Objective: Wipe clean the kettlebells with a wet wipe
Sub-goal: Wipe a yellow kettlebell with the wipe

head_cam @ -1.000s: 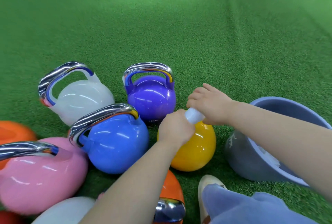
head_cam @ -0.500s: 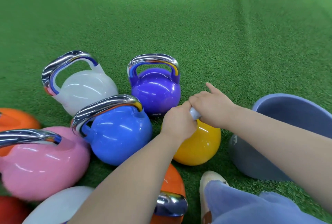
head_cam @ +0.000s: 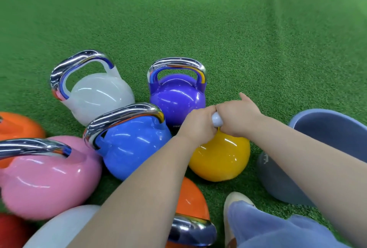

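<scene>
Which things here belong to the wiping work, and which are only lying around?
Belong to the work:
- round glossy yellow kettlebell, both hands on its handle
- left hand
- right hand
- white wipe between the hands
- other glossy kettlebells, such as the purple one

Lying around:
- grey-blue plastic basin
- green artificial turf
- light shoe

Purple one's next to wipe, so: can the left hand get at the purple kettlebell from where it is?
Probably yes: the purple kettlebell stands just beyond the left hand, nothing between, but that hand grips the yellow kettlebell handle.
</scene>
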`<act>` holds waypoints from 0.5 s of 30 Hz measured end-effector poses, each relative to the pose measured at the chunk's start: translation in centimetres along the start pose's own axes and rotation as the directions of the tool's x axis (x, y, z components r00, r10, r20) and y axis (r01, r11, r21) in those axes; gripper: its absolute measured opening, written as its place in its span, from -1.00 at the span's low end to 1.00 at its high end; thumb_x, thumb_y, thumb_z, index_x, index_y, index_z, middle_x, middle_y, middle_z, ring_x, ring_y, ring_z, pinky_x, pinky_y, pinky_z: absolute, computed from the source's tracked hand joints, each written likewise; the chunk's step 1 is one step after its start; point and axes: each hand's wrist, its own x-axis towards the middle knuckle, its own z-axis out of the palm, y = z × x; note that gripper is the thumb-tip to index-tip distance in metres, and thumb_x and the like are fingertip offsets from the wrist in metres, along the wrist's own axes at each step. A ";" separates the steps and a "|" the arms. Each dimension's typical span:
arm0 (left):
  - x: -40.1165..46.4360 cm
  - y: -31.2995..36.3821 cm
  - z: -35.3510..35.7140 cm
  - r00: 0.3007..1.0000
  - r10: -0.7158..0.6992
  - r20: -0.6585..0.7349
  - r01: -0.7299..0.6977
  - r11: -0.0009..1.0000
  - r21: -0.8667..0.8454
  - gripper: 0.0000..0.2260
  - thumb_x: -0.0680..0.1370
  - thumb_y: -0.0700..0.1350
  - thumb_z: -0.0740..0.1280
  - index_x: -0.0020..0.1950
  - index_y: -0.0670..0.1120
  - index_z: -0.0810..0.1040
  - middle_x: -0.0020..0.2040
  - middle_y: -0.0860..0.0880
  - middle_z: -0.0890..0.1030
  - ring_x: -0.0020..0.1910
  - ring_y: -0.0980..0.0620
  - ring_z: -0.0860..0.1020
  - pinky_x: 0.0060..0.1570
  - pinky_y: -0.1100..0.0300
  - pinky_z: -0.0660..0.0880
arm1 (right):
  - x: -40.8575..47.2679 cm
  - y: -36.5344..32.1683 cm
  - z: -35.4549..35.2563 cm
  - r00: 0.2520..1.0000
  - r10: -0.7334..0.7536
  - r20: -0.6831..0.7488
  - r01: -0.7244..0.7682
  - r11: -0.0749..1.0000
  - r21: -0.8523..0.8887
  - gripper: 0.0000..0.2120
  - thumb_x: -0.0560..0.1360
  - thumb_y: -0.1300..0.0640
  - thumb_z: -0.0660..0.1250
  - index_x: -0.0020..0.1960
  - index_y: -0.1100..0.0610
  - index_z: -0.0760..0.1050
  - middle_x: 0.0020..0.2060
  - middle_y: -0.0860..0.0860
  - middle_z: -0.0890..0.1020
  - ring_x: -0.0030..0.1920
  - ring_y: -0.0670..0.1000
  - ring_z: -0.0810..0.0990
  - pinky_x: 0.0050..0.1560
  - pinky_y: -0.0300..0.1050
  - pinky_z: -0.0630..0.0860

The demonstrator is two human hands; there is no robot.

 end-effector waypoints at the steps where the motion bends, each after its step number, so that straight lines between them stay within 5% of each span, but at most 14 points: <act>1: -0.3 -0.3 0.1 0.999 -0.039 -0.011 0.039 0.998 -0.053 -0.72 0.40 -0.26 0.29 0.11 -0.13 0.53 -0.01 -0.16 0.64 0.01 -0.22 0.54 -0.08 0.06 0.46 | 0.3 -0.4 -0.2 1.000 -0.020 0.009 0.020 1.000 0.003 -0.93 0.44 0.16 0.22 -0.10 0.02 0.36 -0.12 -0.05 0.57 0.08 0.05 0.54 0.44 0.10 0.05; 4: -0.8 -0.9 0.0 0.992 -0.125 0.025 0.127 0.973 -0.193 -0.74 0.40 -0.27 0.31 0.08 -0.15 0.53 0.00 -0.16 0.63 0.03 -0.17 0.56 -0.08 0.09 0.46 | 1.1 -1.5 -0.9 0.995 -0.078 0.055 0.079 0.997 -0.014 -0.87 0.44 0.12 0.24 -0.24 0.04 0.31 -0.26 -0.08 0.47 -0.03 0.07 0.50 0.21 0.00 0.30; 6: -0.9 -1.4 0.0 0.986 -0.150 0.078 0.165 0.957 -0.237 -0.76 0.40 -0.27 0.32 0.06 -0.14 0.53 0.01 -0.15 0.63 0.02 -0.14 0.55 -0.13 0.18 0.40 | 1.5 -1.8 -1.3 0.991 -0.088 0.102 0.095 0.994 -0.057 -0.79 0.45 0.10 0.24 -0.31 0.04 0.26 -0.35 -0.10 0.38 -0.16 0.06 0.43 -0.03 -0.08 0.32; 9: -0.7 -2.0 -0.2 0.979 -0.146 0.142 0.181 0.943 -0.279 -0.75 0.39 -0.27 0.36 0.05 -0.16 0.53 -0.02 -0.16 0.63 -0.02 -0.16 0.57 -0.14 0.14 0.45 | 1.6 -2.1 -1.9 0.982 -0.104 0.159 0.120 0.988 -0.095 -0.84 0.45 0.10 0.24 -0.26 0.03 0.30 -0.35 -0.09 0.38 -0.18 0.04 0.42 -0.14 -0.10 0.30; 12: -0.8 -2.6 -0.4 0.964 -0.149 0.218 0.216 0.920 -0.327 -0.80 0.40 -0.28 0.40 0.00 -0.16 0.53 -0.21 -0.10 0.61 -0.37 0.04 0.51 -0.40 0.26 0.44 | 2.0 -3.0 -2.4 0.968 -0.115 0.225 0.147 0.980 -0.134 -0.91 0.47 0.09 0.25 -0.15 0.05 0.34 -0.31 -0.07 0.39 -0.17 0.05 0.43 -0.17 -0.11 0.32; 15: -1.1 -3.3 -0.2 0.950 -0.186 0.251 0.276 0.877 -0.393 -0.80 0.42 -0.38 0.35 -0.24 -0.09 0.45 -0.50 0.08 0.43 -0.64 0.25 0.33 -0.59 0.44 0.25 | 2.4 -4.1 -2.6 0.955 -0.103 0.278 0.168 0.960 -0.222 -0.81 0.47 0.12 0.26 -0.27 0.09 0.29 -0.32 -0.06 0.38 -0.16 0.04 0.42 -0.19 -0.11 0.32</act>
